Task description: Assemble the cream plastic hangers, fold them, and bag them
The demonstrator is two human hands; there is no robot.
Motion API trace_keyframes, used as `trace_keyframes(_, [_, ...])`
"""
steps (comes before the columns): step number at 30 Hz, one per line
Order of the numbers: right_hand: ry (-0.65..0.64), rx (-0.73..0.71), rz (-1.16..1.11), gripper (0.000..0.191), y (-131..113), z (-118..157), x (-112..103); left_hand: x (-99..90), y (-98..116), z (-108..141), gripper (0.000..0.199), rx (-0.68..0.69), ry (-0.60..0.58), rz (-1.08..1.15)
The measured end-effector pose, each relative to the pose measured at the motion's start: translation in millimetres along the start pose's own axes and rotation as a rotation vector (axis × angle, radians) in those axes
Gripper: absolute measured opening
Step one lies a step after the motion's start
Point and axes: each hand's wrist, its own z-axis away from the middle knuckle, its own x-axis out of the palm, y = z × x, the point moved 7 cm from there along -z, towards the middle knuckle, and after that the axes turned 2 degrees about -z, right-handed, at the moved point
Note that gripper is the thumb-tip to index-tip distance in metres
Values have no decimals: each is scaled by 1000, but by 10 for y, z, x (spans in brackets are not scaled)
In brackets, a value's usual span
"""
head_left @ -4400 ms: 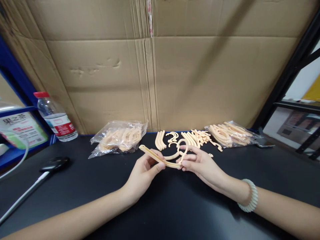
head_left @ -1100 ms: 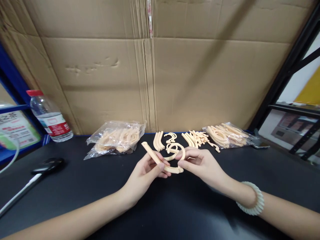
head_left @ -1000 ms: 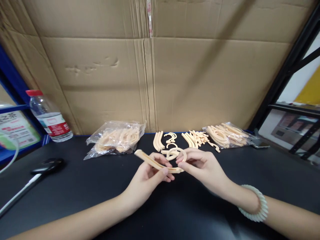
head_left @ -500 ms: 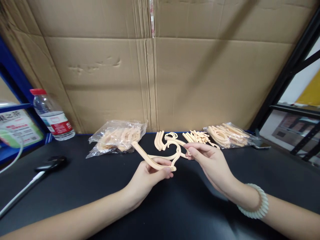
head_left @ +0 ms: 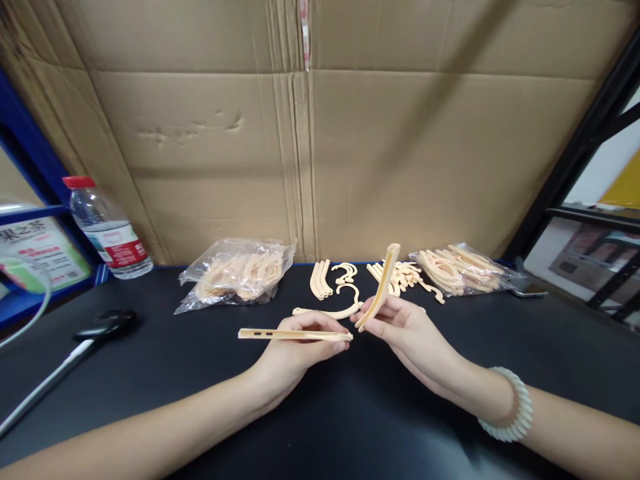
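Observation:
My left hand is closed around a beige hanger arm, held level with its slotted edge toward me. In my right hand a second curved hanger arm is pinched at its lower end and tilts upward. The near ends of the two arms are close together but look apart. Just behind my hands lie another curved hanger arm and a hanger hook; whether these two are joined I cannot tell.
Behind are several stacked hanger arms, loose hooks and a pile of small parts. Clear bags of parts stand left and right. A bottle and a black device with a white cable are at left.
My left hand has turned its hanger arm from a slant to level, edge-on. My right hand has moved slightly nearer and swung its hanger arm upright.

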Motion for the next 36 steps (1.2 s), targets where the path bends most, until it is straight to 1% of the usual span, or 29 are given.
trace_keyframes(2, [-42, -27, 51, 21, -9, -1, 20, 6, 0, 5, 12, -4, -5, -21])
trace_keyframes(5, [-101, -21, 80, 20, -1, 1, 52, 9, 0, 7, 12, -14, 1, -56])
trace_keyframes(10, [-156, -16, 104, 16, -16, 12, 105, 15, -32, 10, 13, -66, 15, -81])
trace_keyframes(13, [-206, -10, 106, 14, -13, 18, 141, 26, -49, 17, 13, -70, 4, -74])
trace_keyframes(16, [-240, -34, 140, 11, -19, 22, 160, 30, -57, 30, 12, -67, 4, -79])
trace_keyframes(20, [-212, -87, 194, 9, -54, 37, 160, 11, -48, 50, 11, -60, 49, -105])
trace_keyframes(24, [-190, -118, 191, 10, -93, 67, 191, -6, -45, 50, 13, -54, 86, -54])
trace_keyframes(29, [-62, -77, 164, 20, -43, 70, 155, -8, -65, 36, 19, -73, 96, -19])
trace_keyframes(31, [-37, -54, 167, 22, -28, 60, 138, -10, -66, 37, 22, -78, 101, -15])
trace_keyframes(34, [-55, -54, 158, 25, -113, 10, 51, -33, -68, 40, 25, -94, 117, -10])
trace_keyframes(36, [-119, -37, 149, 24, -225, -49, -67, -69, -63, 33, 27, -98, 136, -8])
